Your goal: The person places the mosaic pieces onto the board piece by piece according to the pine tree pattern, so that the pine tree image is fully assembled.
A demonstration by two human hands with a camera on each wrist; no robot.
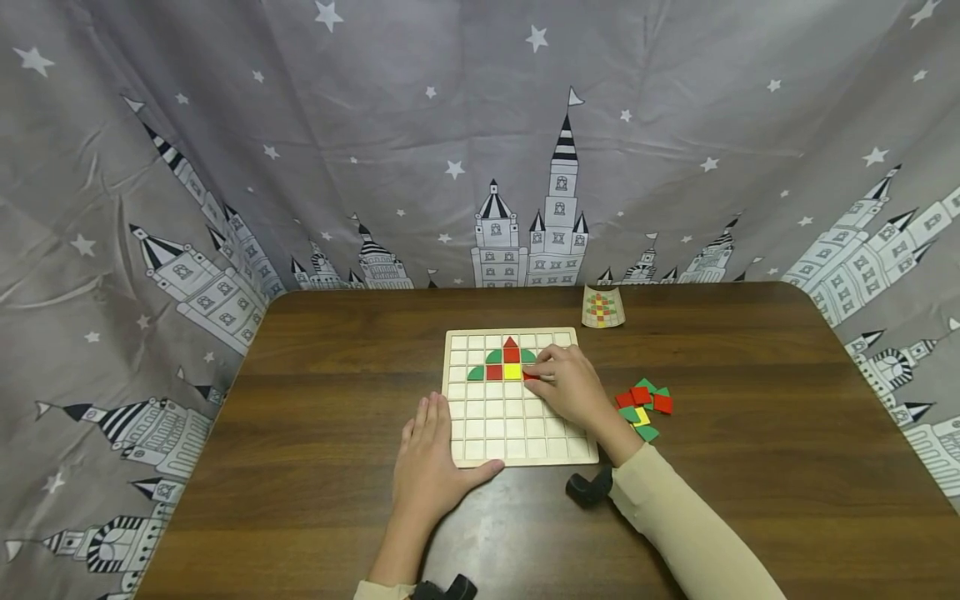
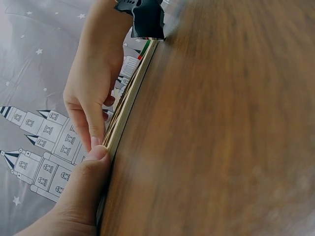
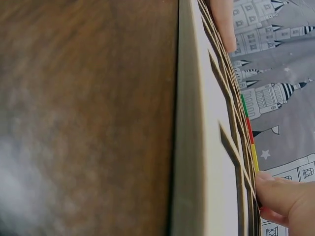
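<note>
Black wrist mounts (image 1: 446, 588) and cream sleeves (image 1: 690, 525) lie nearest the head camera, with both hands reaching beyond them to a wooden grid board (image 1: 495, 429) on the brown tabletop (image 1: 337, 400). The left hand (image 1: 431, 454) is spread wide, its fingers straight along the board's left edge and its thumb out at the near edge. The right hand (image 1: 566, 379) is narrowed — thumb and fingers pinch a red piece (image 1: 529, 376) over the cell just right of the yellow square (image 1: 512, 372).

On the board, a red triangle (image 1: 511, 342) tops a red square (image 1: 512, 355) flanked by green curved pieces (image 1: 493, 357); the row below runs green, red, yellow, then the pinched piece. Seating that red piece seems to be the step in hand; the move calls for squaring it to its cell, then letting go without nudging the yellow neighbour. A green piece would probably suit the row's right end, mirroring the left.

Loose red, green and yellow pieces (image 1: 662, 404) lie heaped right of the board. Behind it stands a small card (image 1: 603, 307) with a coloured pattern — probably the model. No brand, label or writing can be read; the grey curtain (image 1: 420, 133) carries only printed castles and stars.
</note>
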